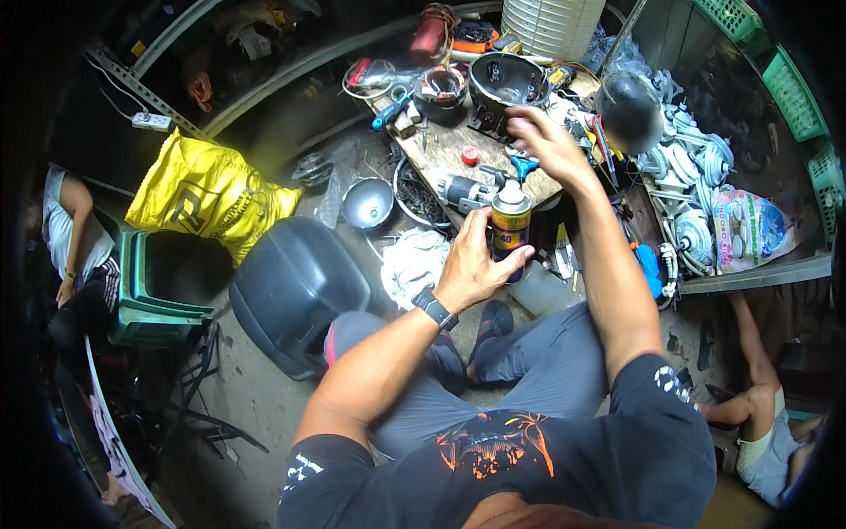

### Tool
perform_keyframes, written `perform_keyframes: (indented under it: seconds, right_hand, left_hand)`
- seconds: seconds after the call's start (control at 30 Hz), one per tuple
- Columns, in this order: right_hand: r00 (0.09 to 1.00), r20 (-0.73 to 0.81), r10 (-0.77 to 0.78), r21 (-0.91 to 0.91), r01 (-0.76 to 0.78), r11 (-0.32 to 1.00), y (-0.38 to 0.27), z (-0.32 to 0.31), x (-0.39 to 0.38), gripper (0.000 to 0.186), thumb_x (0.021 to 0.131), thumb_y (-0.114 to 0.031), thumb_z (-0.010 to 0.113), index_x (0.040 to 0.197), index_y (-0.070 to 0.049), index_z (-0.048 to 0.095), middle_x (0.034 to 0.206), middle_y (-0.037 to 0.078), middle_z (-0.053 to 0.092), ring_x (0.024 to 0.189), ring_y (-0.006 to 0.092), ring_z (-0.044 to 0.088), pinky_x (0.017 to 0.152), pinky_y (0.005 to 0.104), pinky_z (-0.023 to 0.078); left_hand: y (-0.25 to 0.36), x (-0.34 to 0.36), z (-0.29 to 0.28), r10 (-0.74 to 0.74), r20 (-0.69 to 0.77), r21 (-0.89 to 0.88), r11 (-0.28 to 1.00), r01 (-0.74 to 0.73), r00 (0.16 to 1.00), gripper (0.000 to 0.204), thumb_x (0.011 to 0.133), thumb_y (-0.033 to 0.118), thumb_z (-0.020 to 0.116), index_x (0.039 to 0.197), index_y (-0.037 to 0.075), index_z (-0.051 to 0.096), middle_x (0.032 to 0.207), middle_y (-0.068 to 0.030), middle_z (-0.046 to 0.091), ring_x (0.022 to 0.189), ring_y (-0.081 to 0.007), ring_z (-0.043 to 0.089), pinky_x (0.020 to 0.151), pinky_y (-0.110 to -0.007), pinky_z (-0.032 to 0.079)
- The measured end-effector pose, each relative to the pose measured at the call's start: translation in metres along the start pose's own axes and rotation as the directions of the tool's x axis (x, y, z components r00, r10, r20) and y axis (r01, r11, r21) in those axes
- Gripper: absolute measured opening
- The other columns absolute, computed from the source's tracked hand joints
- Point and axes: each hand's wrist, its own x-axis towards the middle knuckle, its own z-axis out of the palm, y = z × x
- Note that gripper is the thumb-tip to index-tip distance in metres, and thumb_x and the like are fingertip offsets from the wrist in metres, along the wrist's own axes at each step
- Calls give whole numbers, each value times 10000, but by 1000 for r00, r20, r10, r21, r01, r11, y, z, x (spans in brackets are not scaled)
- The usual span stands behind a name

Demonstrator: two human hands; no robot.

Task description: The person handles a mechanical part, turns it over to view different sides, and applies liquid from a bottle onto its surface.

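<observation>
My left hand, with a dark watch on its wrist, is wrapped round an upright spray can above my lap. The can's top is pale and uncapped. My right hand is raised over the wooden worktable, fingers stretched out and slightly blurred, with nothing seen in them. Beyond those fingers stands a black round housing. A small red cap lies on the table. Near the can are a silver motor and a blue-handled tool.
To the left are a dark plastic case, a yellow sack and a green stool. A metal bowl and white cloth lie below the table. Metal parts pile up at right. Other people sit at both sides.
</observation>
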Motion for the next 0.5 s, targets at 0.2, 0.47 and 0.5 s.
perform_keyframes:
  seconds: [0.2,0.47,0.5]
  right_hand:
    - [992,-118,48,207,-23,978,-1,43,-187,735,957,-270,748,1524,-35,344,1375,163,583,1264,258,581,1074,392,464]
    - [895,-390,217,559,43,828,9,28,-176,556,970,-280,742,1373,-57,431,1166,98,653,1081,191,628,931,362,530]
    - [859,-448,247,601,85,795,17,34,-177,544,971,-281,740,1366,-61,437,1157,94,656,1056,190,641,914,357,539]
  left_hand:
    - [-1,-7,42,81,134,-16,997,-80,988,768,787,245,853,1384,-33,457,1285,-237,597,1179,-410,631,989,-452,527]
    - [-14,16,-3,214,165,409,873,-264,963,1036,575,411,973,1415,46,488,1354,-181,541,1295,-375,506,1065,-469,434]
    - [-15,17,-8,167,131,508,835,-210,977,1109,547,407,979,1461,57,457,1422,-177,501,1355,-376,455,1101,-485,396]
